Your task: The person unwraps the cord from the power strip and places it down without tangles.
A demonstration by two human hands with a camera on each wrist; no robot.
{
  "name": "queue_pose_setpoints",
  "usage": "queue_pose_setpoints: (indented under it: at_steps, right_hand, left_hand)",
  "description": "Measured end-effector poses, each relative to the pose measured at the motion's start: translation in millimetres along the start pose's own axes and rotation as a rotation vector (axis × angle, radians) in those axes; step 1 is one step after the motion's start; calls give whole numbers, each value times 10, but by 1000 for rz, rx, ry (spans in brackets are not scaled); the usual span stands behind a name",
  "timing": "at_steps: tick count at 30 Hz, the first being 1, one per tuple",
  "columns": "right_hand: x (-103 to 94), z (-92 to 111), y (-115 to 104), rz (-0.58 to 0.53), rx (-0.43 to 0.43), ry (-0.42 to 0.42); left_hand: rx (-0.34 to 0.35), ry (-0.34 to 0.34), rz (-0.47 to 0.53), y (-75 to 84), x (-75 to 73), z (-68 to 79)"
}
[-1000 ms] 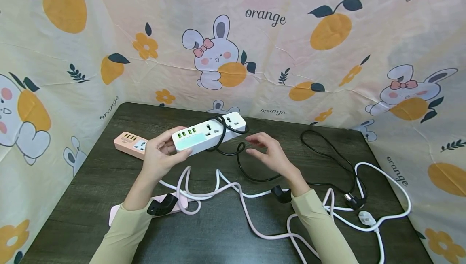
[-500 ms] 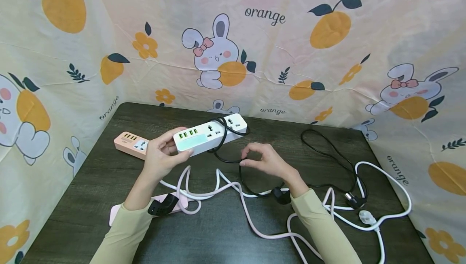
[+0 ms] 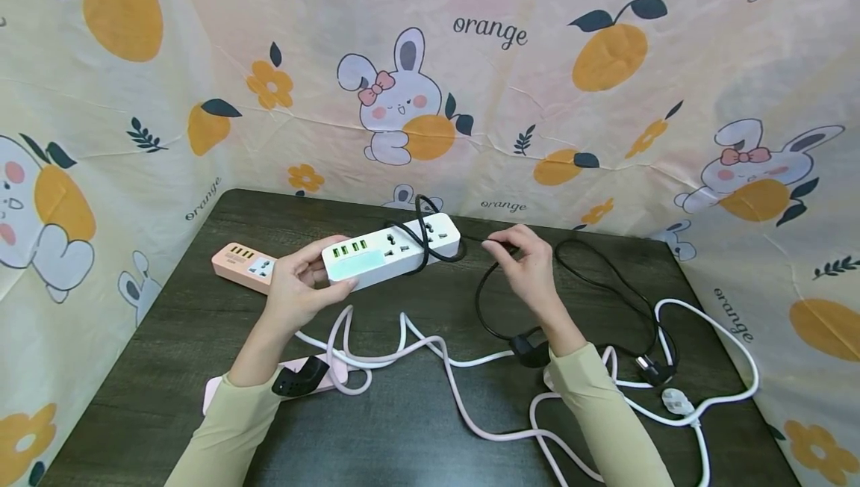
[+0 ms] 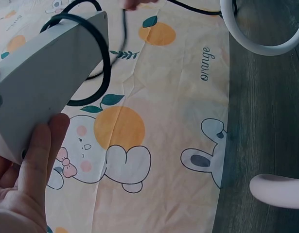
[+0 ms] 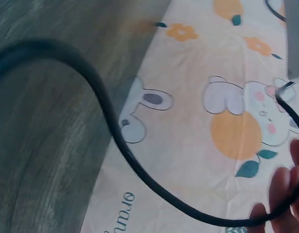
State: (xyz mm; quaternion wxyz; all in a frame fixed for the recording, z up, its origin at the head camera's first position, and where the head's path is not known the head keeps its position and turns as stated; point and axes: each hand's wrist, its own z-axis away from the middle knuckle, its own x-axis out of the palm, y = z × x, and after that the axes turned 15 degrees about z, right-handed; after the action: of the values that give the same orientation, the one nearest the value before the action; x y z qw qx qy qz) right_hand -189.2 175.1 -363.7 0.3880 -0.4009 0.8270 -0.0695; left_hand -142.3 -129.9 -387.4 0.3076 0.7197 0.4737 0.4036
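Note:
My left hand [image 3: 302,278] grips the near-left end of a white power strip [image 3: 366,255], held up over the dark table with its sockets and green USB ports facing up. Its black cord [image 3: 425,237] loops around the strip's far half. To the right, my right hand [image 3: 527,263] pinches that cord between thumb and fingers, drawing a stretch out from the strip's end. In the left wrist view the strip's grey-looking underside [image 4: 47,73] shows, with fingers [image 4: 35,160] beneath it. The right wrist view shows the cord [image 5: 154,187] curving down from the fingers.
A peach power strip [image 3: 242,267] lies at the back left, partly behind my left hand. A pink strip [image 3: 336,367] lies under my left wrist. White and pale pink cords [image 3: 463,405] cross the table [image 3: 376,442]. A black plug [image 3: 655,371] and a white plug [image 3: 677,402] lie at right.
My right hand has closed on the black cord and moved right and away from me, pulling it out from the power strip. The loops on the strip have shifted; my left hand has hardly moved.

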Motion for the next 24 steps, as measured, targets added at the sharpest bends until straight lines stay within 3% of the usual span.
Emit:
queue_pose_setpoints:
  at_steps: [4,8,11,17,20,24]
  right_hand:
    - [-121,-25,-63,-188,58,94]
    - [-181,37,9,-455,45,15]
    - [-211,98,45,-564,-7,-64]
    - [-324,91,-36,-736,-13,19]
    - [-396,61,-42,-815,-110,-110]
    - [-463,61,2,-726,-299,-450]
  left_hand:
    - [11,-1,16,12,5,2]
    - [38,6,49,22,3,-3]
    - [45,4,65,27,-1,-1]
    - [39,-26,38,34,15,2]
    - [49,-13,23,31,28,-7]
    - [69,11,18,27,33,-17]
